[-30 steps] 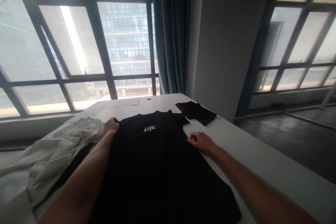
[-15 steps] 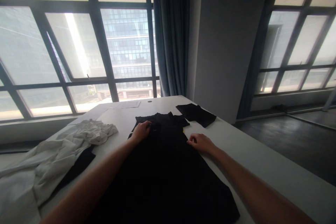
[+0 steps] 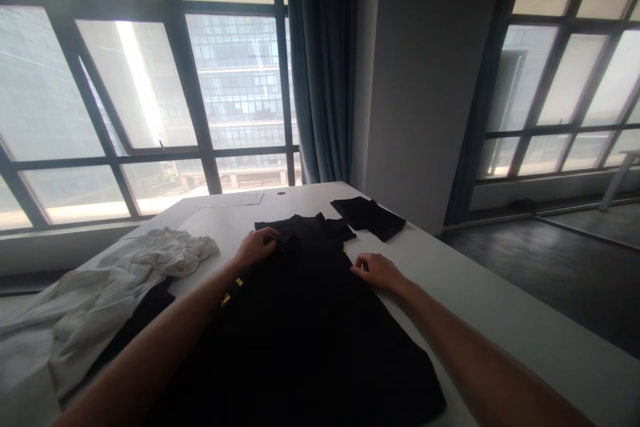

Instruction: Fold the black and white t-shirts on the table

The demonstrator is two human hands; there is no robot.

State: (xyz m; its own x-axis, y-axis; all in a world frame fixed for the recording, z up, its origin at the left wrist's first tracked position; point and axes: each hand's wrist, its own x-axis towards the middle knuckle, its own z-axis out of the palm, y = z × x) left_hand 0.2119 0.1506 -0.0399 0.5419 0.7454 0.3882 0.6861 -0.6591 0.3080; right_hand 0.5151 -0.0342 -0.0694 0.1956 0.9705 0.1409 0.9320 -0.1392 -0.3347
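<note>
A black shirt-like garment [image 3: 310,320] lies spread on the white table, its narrower end pointing away from me. My left hand [image 3: 257,245] is closed on the cloth near the upper left, fingers bunched and the fabric slightly raised there. At the right edge, my right hand [image 3: 376,271] has curled fingers pinching the garment's side. Small yellow patches [image 3: 233,290] show beside my left forearm, and another yellow bit [image 3: 345,248] shows at the right edge. The garment's near end runs out of view, and its dark folds are hard to make out.
Crumpled white cloth [image 3: 145,267] lies on the left, with a black piece [image 3: 150,310] partly under it. A folded black cloth [image 3: 370,215] rests at the far right of the white table [image 3: 500,307]. Paper sheets [image 3: 240,199] lie near the windows.
My left hand has shifted slightly left with the cloth, and yellow patches now show by my left forearm. The right hand stays at the garment's edge. The view has turned slightly right.
</note>
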